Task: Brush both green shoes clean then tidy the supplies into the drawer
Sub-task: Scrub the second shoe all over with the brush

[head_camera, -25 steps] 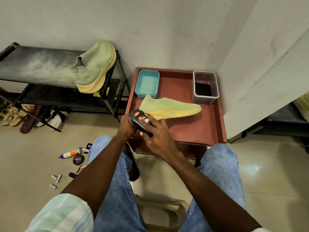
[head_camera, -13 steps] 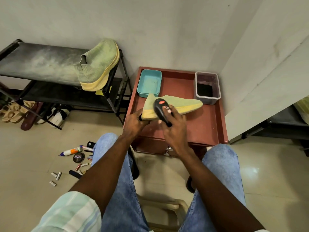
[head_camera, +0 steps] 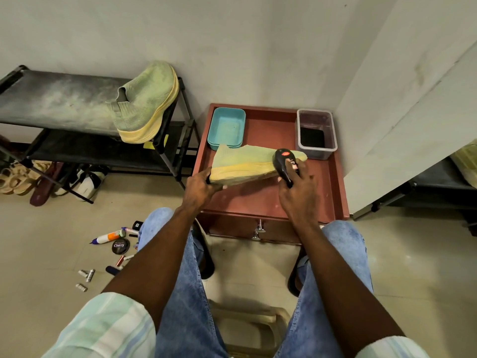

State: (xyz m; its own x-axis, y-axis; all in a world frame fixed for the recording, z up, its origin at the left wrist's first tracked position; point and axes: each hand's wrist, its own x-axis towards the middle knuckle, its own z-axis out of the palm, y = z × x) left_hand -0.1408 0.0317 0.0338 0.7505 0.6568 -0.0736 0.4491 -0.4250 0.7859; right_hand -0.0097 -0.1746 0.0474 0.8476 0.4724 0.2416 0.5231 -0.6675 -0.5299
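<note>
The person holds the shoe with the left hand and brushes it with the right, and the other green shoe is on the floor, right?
Not quite. The head view shows the other green shoe on the black rack, not the floor. The left hand does hold the shoe; the right hand brushes with the brush.

Left hand (head_camera: pixel 200 184) covers the heel of the green shoe (head_camera: pixel 247 164); its fingertips lie out of sight under the sole. Bristles of the brush (head_camera: pixel 285 165) not visible, pressed against the shoe's far side. Label on brush too small to read. Dark contents of clear container (head_camera: pixel 316 133) cannot be identified. Small items on the floor (head_camera: pixel 51 241), bar the "Cherry" tin (head_camera: pixel 119 246), too small to identify. Sandals (head_camera: pixel 10 177) under the rack cut by left edge.
</note>
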